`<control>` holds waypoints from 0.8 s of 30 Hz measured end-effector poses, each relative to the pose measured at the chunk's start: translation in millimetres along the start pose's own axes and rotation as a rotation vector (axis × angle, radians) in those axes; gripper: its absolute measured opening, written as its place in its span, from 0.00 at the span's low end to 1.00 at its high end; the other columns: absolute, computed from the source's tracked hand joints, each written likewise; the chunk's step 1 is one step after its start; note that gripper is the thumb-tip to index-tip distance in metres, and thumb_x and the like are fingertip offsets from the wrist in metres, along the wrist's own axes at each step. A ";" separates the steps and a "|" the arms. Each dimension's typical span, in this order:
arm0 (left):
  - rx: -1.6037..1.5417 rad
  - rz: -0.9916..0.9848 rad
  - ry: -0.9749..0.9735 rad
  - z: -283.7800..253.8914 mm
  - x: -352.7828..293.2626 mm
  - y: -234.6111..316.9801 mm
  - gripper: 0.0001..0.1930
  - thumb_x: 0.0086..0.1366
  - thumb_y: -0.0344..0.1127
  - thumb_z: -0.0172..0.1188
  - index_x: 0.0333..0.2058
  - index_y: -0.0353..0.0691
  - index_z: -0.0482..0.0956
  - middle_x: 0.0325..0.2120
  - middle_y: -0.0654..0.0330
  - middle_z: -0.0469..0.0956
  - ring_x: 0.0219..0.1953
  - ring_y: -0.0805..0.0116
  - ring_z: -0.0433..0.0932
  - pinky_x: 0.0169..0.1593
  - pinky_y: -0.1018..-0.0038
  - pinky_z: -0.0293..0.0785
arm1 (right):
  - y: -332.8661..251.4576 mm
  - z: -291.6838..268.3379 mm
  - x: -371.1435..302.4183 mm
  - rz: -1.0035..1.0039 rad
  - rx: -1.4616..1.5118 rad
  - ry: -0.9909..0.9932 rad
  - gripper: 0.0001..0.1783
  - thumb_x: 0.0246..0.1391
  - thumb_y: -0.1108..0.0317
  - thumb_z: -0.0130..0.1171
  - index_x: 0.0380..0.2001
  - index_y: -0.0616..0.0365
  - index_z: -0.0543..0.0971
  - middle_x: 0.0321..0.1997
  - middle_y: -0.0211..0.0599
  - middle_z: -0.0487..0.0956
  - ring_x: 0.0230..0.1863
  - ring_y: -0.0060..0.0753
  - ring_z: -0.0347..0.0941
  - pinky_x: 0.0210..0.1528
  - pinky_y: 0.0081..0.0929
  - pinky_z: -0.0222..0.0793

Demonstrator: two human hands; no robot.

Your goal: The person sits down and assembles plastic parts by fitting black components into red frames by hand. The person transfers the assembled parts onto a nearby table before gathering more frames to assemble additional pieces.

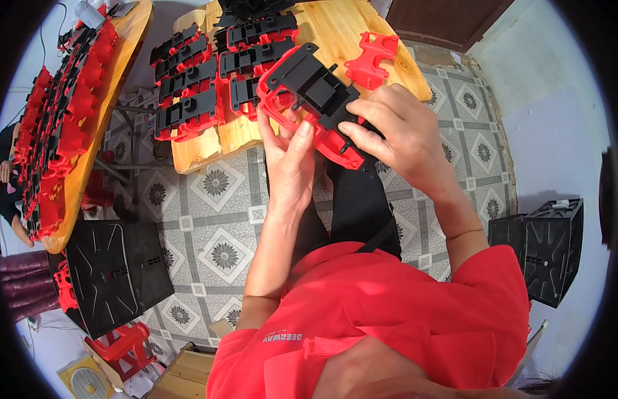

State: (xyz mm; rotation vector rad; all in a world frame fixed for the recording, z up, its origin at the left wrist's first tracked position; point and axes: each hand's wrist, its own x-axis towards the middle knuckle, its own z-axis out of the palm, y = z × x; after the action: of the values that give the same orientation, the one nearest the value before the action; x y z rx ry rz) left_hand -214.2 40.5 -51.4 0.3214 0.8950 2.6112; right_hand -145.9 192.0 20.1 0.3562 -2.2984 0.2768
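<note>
Head view: both hands pinching a black plate [312, 76] on a red frame [340, 151], held in the air at the near edge of the tabletop [209, 151].

Left hand [289, 149] pinches the frame's near left side, thumb on the near edge, fingers partly hidden underneath; right hand [398, 126] has thumb and forefinger bent in at plate's right end, exact contact unclear. Looks like moulded plastic: probably light, stiff, a bit slippery; thin parts and small pegs [297, 105] might snap if levered. Best hold: frame's outer rim or plate's flat ends, off pegs and cut-outs. Matching black-and-red pieces [189, 113] in rows on tabletop, left; loose red piece [370, 61] lies right.
</note>
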 end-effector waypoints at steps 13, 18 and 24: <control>0.086 0.086 0.060 -0.1 0.7 -0.8 0.31 0.63 0.31 0.59 0.62 0.48 0.55 0.53 0.58 0.68 0.54 0.64 0.71 0.54 0.65 0.72 | -0.8 6.3 -3.9 0.171 0.236 -0.003 0.28 0.44 0.51 0.68 0.48 0.52 0.78 0.37 0.35 0.76 0.39 0.39 0.73 0.41 0.32 0.69; 0.088 0.094 0.140 0.1 0.0 -5.8 0.29 0.64 0.30 0.57 0.62 0.47 0.57 0.53 0.59 0.68 0.53 0.65 0.71 0.55 0.65 0.70 | 13.7 30.1 -47.5 0.709 1.013 -0.136 0.37 0.54 0.56 0.66 0.62 0.63 0.67 0.55 0.41 0.74 0.54 0.27 0.71 0.58 0.26 0.65; 0.235 0.188 0.078 -7.2 -13.9 -9.2 0.44 0.66 0.26 0.55 0.70 0.48 0.33 0.62 0.54 0.58 0.58 0.65 0.65 0.59 0.66 0.66 | -13.6 44.4 -46.4 0.750 1.149 -0.170 0.35 0.61 0.53 0.59 0.63 0.66 0.64 0.58 0.43 0.73 0.61 0.30 0.66 0.63 0.28 0.60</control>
State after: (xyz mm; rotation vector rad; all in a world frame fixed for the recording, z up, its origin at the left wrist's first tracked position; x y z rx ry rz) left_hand -201.5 37.8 -64.1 0.3837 1.2598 2.7061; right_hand -140.7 173.5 -42.7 0.0295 -2.1011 2.0093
